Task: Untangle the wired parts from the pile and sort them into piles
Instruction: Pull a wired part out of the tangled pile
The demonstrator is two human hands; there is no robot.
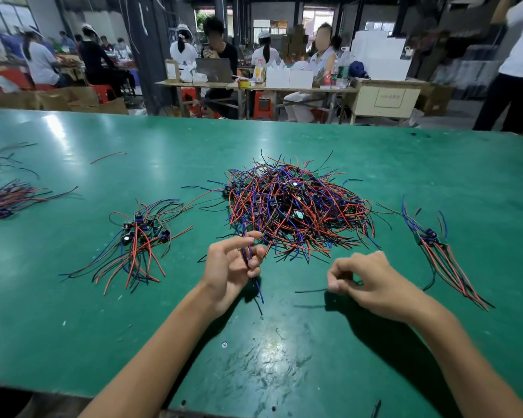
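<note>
I am at a wide green table, its glossy top scuffed and scratched near my edge and catching glare from overhead lights. A big tangled pile of red, blue and black wired parts sits at the middle of the surface. My left hand hovers just at the pile's near side, fingers curled around a few thin blue and black wires that run from the heap down past my palm. My right hand is low over the surface beside it, nearer my edge, fingertips pinched together on a thin black wire that trails out to the left; a small part may sit between the fingers, but I cannot tell.

A sorted pile of wired parts lies toward the left side of the table, and a smaller sorted bundle lies toward the right side. Two more bundles sit at the far left edge, blurred.

Beyond the far edge is a dim workshop: people seated at wooden benches, red stools, cardboard cartons and white boxes.
</note>
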